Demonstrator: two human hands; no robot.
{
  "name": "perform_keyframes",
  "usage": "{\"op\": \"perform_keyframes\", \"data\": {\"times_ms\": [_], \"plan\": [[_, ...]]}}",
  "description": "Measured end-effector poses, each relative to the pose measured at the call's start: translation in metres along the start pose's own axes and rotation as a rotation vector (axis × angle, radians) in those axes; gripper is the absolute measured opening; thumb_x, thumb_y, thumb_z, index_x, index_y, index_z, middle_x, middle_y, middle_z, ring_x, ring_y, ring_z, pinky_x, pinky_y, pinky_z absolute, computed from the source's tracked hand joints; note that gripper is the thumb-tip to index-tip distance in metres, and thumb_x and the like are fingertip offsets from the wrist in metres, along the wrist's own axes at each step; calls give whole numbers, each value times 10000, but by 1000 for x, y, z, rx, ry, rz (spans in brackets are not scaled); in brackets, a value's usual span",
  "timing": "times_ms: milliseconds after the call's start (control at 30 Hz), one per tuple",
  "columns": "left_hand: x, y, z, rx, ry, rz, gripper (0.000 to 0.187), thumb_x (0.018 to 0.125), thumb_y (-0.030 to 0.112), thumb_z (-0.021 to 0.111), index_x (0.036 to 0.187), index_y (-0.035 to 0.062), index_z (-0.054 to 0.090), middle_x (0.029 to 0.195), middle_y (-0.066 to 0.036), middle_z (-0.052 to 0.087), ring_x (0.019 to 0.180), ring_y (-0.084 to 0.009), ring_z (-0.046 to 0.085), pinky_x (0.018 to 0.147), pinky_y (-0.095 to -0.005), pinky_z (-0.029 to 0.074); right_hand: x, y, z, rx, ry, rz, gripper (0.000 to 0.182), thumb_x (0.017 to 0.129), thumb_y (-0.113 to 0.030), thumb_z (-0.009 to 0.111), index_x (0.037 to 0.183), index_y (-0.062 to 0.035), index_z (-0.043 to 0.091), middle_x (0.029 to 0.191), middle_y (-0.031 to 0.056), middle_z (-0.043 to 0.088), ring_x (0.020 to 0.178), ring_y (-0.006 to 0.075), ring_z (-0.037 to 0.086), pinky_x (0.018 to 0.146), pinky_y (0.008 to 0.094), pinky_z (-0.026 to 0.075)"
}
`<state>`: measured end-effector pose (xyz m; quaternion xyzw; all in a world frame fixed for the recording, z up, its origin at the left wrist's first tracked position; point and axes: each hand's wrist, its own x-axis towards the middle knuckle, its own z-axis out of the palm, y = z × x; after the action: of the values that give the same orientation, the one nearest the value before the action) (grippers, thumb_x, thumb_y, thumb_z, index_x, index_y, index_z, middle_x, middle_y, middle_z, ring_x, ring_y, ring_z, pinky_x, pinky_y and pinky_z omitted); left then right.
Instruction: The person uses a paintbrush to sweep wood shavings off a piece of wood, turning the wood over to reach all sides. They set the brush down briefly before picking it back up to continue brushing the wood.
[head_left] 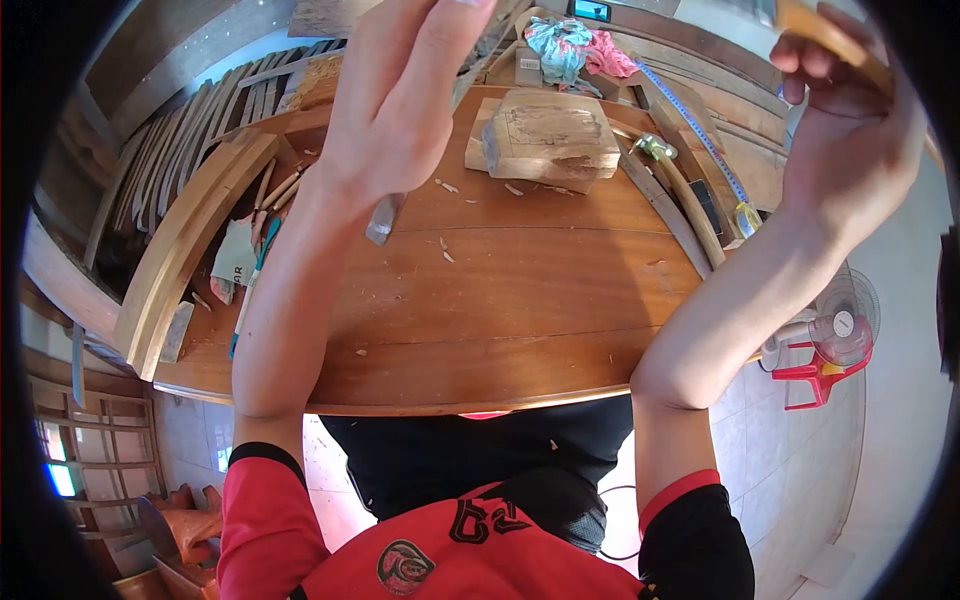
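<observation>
My left hand (pixel 395 120) is raised over the table, its fingers running up past the top edge, so I cannot see what they hold. A grey metal strip (pixel 381 222) shows its end beside my left wrist. At the upper right, my right hand (pixel 845 110) is closed around the wooden handle (pixel 825 35) of a tool. The tool's bright metal end is blurred and partly cut off. Between the hands, toward the back, a thick wood block (pixel 555 130) rests on a thinner board, with pale wood chips (pixel 447 186) scattered nearby.
A hammer (pixel 680 180) and a blue tape measure (pixel 705 140) lie on the right. Curved wooden pieces (pixel 200 240) flank the left, beside a teal pen (pixel 262 260). Crumpled cloths (pixel 560 50) are at the back. A fan (pixel 843 322) stands right of the table (pixel 490 300).
</observation>
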<state>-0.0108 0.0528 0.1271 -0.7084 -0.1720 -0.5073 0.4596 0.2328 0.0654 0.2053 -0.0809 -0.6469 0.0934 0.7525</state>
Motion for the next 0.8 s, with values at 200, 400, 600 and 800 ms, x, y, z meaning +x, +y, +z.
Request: {"op": "perform_keyframes", "data": {"times_ms": [200, 400, 600, 800], "plan": [[-12, -2, -15, 248, -101, 157, 405, 941, -107, 622, 1318, -163, 486, 1241, -333, 574, 994, -361, 626, 841, -378, 539, 10, 17, -37, 195, -227, 277, 421, 998, -250, 488, 1089, 109, 689, 708, 128, 600, 691, 258, 620, 641, 335, 424], [-14, -6, -14, 186, -43, 153, 447, 935, -77, 651, 1342, -179, 495, 1348, -375, 536, 1187, -427, 606, 997, -395, 512, 10, 14, -19, 199, -178, 37, 542, 1001, -476, 518, 1015, 31, 709, 669, 80, 645, 550, 154, 613, 515, 243, 467], [-15, 0, -17, 266, -59, 97, 463, 944, -78, 632, 1370, -178, 479, 1371, -371, 524, 1240, -419, 582, 1027, -397, 499, 10, 13, -25, 214, -14, 292, 474, 1012, -292, 440, 1048, 108, 691, 702, 120, 577, 671, 242, 552, 652, 341, 373], [7, 1, -28, -302, -249, -299, 206, 1031, -19, 497, 1192, -149, 499, 1116, -227, 567, 915, -270, 546, 772, -337, 475, 8, 6, -13, 261, -193, 127, 569, 998, -508, 501, 994, 23, 706, 687, 89, 659, 570, 151, 626, 529, 248, 476]]}}
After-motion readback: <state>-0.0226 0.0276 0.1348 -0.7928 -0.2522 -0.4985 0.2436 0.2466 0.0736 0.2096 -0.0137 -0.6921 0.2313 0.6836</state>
